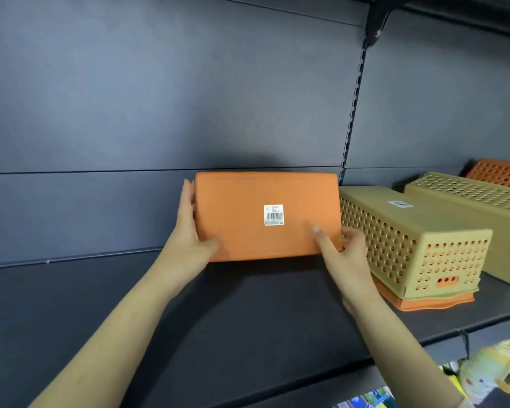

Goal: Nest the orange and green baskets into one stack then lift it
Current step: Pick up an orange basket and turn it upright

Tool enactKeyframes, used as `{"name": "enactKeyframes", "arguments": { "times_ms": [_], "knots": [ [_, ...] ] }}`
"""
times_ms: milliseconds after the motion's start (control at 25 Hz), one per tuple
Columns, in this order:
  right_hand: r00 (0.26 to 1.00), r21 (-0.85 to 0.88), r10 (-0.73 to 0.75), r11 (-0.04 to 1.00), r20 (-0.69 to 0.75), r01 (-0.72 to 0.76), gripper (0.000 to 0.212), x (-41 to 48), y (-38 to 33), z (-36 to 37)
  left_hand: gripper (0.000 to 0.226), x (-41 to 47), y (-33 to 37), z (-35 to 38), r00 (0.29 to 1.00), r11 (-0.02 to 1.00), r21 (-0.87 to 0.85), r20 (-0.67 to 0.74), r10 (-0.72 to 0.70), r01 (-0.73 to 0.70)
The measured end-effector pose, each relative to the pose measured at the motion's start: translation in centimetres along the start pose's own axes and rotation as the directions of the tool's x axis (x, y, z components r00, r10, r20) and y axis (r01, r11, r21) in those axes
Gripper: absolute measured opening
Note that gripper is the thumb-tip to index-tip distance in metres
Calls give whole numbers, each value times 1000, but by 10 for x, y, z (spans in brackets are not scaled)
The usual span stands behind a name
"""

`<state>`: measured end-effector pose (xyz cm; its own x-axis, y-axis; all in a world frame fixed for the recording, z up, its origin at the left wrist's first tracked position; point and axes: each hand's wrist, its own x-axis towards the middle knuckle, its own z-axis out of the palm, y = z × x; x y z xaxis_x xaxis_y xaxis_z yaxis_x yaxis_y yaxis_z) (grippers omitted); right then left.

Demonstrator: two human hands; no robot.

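While both hands grip the orange basket point(259, 213) by its short ends, it is held above the shelf point(189, 313) with its flat base turned toward the camera, a barcode sticker point(273, 214) near the middle of that base. The left hand point(193, 231) is clamped on the end farther from the green basket point(407, 231), thumb on the base and fingers wrapped behind; the right hand point(340, 248) is clamped on the lower corner nearest the green basket, forefinger lying across the base. That green basket sits upside down just beside the held one, already covering another orange one whose wavy rim point(433, 303) shows beneath it. Beyond it, farther from the held basket, lie a second green basket point(468, 198) and another orange basket point(501, 172) against the back panel point(159, 98).

My reading is that the nesting step is under way — one pair is joined and the held basket is the next to be added. Since the green basket stands mouth down, the held one would need tipping so its opening faces down, then carrying over the green basket's base and lowering squarely so the walls slide over without catching — the fit looks close. Whether its opening is clear I cannot tell, as it faces away. Lifting the stack would then call for a grip under the lowest rim, or the pieces may part.
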<state>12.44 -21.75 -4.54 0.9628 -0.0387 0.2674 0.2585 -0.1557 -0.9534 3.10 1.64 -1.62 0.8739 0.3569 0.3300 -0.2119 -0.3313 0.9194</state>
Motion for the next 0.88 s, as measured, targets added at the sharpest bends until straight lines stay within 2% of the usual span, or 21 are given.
{"name": "enactKeyframes", "arguments": {
  "times_ms": [80,120,280,360,480,560,640,680,800,880],
  "knots": [
    [1000,104,18,994,-9,-17,79,-12,6,8,103,-5,3,-2,996,997,-76,-86,-34,28],
    [1000,98,16,995,-22,-13,84,-17,10,11,95,-8,6,-2,991,993,-111,-122,-47,34],
    [999,-56,-40,998,-25,38,89,-35,19,21,53,-11,-1,-4,968,981,-189,-237,-80,35],
    [997,-27,-27,999,-66,25,84,-36,20,21,47,-11,-6,-2,958,974,-221,-265,-110,51],
    [984,52,-42,997,-172,52,68,-40,13,14,43,-14,-10,1,946,988,-141,-309,-98,56],
    [981,99,-33,994,-193,53,77,-41,16,10,45,-14,-14,0,939,987,-148,-325,-112,66],
    [982,191,-3,981,-187,40,89,-41,20,10,37,-13,-15,0,945,973,-220,-298,-135,70],
    [982,238,15,971,-190,31,88,-38,23,10,36,-13,-15,2,951,967,-249,-280,-131,60],
    [981,255,-16,965,-193,65,50,-33,25,8,62,-23,-9,9,967,976,-217,-243,-79,25],
    [982,275,-33,958,-187,84,47,-33,25,6,87,-28,-6,12,976,987,-153,-219,13,-48]
  ]
}}
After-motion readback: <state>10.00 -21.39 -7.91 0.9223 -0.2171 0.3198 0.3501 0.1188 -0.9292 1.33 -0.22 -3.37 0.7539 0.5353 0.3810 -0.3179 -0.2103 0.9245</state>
